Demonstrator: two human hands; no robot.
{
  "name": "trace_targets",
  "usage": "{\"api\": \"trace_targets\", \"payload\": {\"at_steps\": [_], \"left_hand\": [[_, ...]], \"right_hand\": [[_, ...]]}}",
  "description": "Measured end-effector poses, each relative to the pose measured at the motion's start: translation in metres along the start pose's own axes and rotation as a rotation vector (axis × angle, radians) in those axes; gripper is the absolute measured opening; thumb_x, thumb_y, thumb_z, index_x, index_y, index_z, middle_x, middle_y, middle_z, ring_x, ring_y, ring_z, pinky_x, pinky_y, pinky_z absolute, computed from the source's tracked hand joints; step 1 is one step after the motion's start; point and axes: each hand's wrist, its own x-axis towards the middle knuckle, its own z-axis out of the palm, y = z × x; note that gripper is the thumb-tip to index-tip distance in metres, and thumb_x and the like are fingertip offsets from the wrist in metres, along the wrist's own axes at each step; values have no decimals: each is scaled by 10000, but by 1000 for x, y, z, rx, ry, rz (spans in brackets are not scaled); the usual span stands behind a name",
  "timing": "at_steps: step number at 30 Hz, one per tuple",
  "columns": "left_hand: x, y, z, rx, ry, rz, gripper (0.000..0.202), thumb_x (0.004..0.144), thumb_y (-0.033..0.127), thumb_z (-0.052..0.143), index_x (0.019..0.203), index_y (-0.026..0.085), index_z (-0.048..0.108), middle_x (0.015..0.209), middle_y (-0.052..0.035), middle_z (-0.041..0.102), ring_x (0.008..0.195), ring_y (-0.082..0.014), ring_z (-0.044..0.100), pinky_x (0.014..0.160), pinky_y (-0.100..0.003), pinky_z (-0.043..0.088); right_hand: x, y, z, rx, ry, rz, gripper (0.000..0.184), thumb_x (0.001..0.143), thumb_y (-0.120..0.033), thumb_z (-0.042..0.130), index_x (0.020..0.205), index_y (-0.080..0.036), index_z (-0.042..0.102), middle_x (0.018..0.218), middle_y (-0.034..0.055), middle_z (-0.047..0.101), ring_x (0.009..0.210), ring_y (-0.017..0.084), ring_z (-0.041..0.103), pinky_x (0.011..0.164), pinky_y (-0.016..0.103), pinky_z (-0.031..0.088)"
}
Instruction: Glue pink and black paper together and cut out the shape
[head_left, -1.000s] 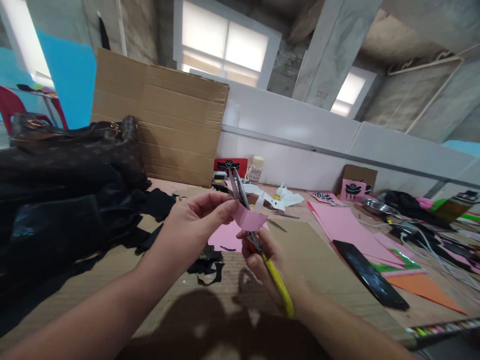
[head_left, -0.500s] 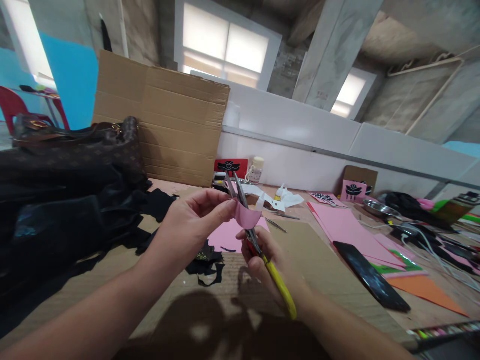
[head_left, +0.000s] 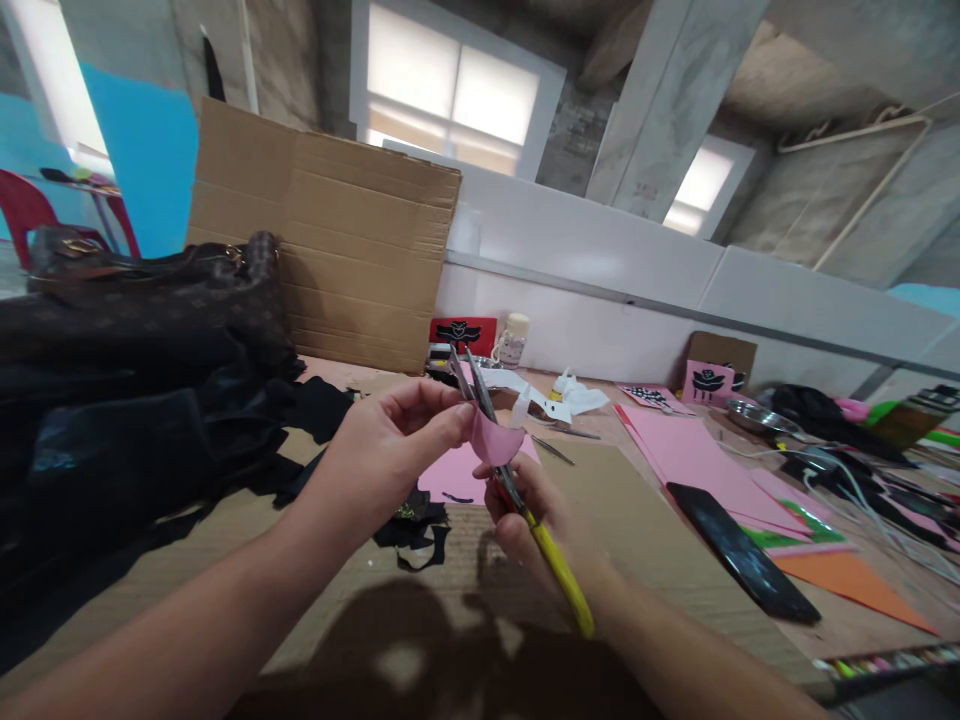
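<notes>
My left hand (head_left: 390,450) pinches a small curved piece of pink paper (head_left: 493,440) above the table, thumb and fingers closed on its left edge. My right hand (head_left: 536,520) grips yellow-handled scissors (head_left: 517,500). Their metal blades point up and away, and the paper sits between them. A larger pink sheet (head_left: 461,475) lies on the brown cardboard (head_left: 622,520) just beneath the hands, with black paper scraps (head_left: 412,530) beside it.
Dark bags and black fabric (head_left: 142,380) pile up at the left. A cardboard panel (head_left: 330,250) leans on the white wall. A black phone (head_left: 739,550), pink sheets (head_left: 690,450), an orange triangle (head_left: 847,580) and cables (head_left: 855,480) lie at the right.
The scissor blades have closed slightly on the pink piece. Both hands have shifted a little lower and leftward.
</notes>
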Motion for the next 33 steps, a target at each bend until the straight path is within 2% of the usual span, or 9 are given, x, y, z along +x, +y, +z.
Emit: {"api": "trace_targets", "payload": {"at_steps": [8,16,21,26,33], "left_hand": [[1,-2,-1,-11,-8,3,109,799,297,780,737,225,727,750,7,725,735,-139,654,750,-223,536],[0,-5,0,-1,-2,-1,132,796,325,788,751,217,726,769,2,740,752,-149,673,758,-242,539],[0,-6,1,-25,-3,8,133,798,315,794,762,217,712,767,19,727,755,-127,660,748,-218,532],[-1,-2,3,-38,30,10,172,764,277,793,692,204,655,692,27,684,695,-133,645,725,-243,539],[0,-2,3,-30,34,1,182,757,291,794,696,206,646,697,28,680,697,-134,646,733,-248,536]], "right_hand": [[-3,1,0,11,0,38,414,897,-621,599,1167,-310,554,787,-6,451,659,173,381,561,287,316],[-3,5,1,47,11,35,430,901,-594,618,1182,-273,565,811,-9,455,673,153,382,553,258,317],[-2,2,1,31,20,28,453,892,-638,603,1179,-289,576,801,-5,460,668,159,396,560,269,341],[1,-2,2,45,6,-26,504,885,-681,584,1166,-263,569,766,-18,451,631,146,379,542,263,321],[0,-5,4,59,-3,4,549,868,-726,566,1156,-259,555,777,-16,442,636,149,367,530,258,309]]}}
